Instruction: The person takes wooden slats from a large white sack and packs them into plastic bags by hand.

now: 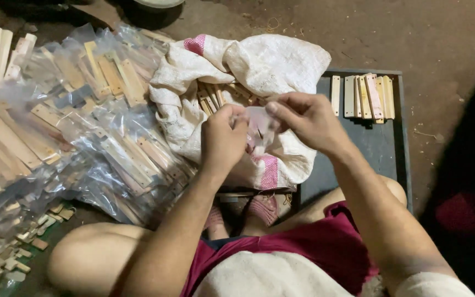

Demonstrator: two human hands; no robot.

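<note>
A small clear plastic bag (259, 129) is pinched by both grips, left hand (224, 137) and right hand (306, 118), above the white sack (259, 66) of wooden strips (215, 96). To open it well, rub its mouth gently. Bagged strips (83, 121) lie at the floor's left; loose slats (364, 96) on the grey board's (386, 148) far edge.

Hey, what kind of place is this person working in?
Probably an informal floor-level packing spot for small wooden pieces. Both hands, left hand and right hand, hold a small clear bag over a white sack of wooden strips, beside a heap of bagged strips on the dirt floor.
</note>
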